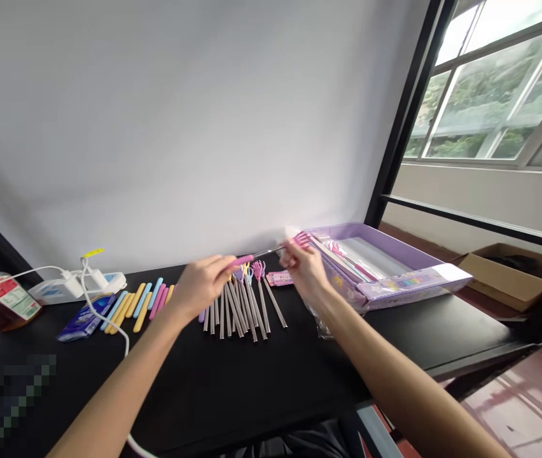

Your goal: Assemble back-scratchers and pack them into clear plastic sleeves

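Held level above the table is a pink back scratcher (267, 252) with a thin metal rod. My left hand (204, 280) is closed around its pink handle. Near its claw-shaped head, my right hand (305, 264) has its fingers pinched on the rod; something whitish and blurred shows behind those fingers. Below and between my hands lies a bunch of metal rods (240, 312) with pink, blue, purple and yellow claw heads. Several loose handles (141, 300) in blue, yellow and pink lie in a row left of my left hand.
A purple box (395, 289) with wrapped back scratchers inside stands at the right. Further left are a blue packet (87, 316), a white power strip (56, 287) with cables and a bottle (11, 302). A cardboard box (514, 277) sits beyond the table's right side.
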A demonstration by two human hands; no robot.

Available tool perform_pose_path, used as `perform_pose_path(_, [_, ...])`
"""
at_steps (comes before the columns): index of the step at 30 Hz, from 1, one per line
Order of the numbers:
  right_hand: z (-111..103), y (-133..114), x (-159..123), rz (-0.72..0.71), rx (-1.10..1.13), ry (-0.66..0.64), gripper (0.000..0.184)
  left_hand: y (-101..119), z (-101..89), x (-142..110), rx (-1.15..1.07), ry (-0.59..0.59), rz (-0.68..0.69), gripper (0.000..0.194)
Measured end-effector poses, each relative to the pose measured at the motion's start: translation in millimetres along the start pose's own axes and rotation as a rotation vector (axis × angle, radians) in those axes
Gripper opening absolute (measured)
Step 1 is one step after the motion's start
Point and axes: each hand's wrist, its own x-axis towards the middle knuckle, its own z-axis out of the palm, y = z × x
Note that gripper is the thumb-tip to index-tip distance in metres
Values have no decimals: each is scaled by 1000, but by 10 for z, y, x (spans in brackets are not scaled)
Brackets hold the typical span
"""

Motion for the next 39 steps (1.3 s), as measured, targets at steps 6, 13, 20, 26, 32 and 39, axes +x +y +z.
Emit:
perform_pose_path(6, [77,67,-106,60,-117,-124,41,124,100,-18,16,-101,-107,32])
perform_pose_path(13, [52,11,-88,43,-123,-117,31,-17,4,-149,99,-203,-147,31])
perform_pose_path(20, [109,-151,-31,130,-175,-288,39,181,102,30,-206,-229,-187,38])
perform_pose_path(26, [222,-214,250,71,-370,-333,42,320,105,241,-221,-165,-219,38])
perform_pose_path(32, [63,-139,340,17,-136,65,37,-77,-96,53,30,-256,-300,34])
perform_pose_path(39, [-584,-735,583,-264,145,820,41,-874,-620,-328,159,-461,-583,26])
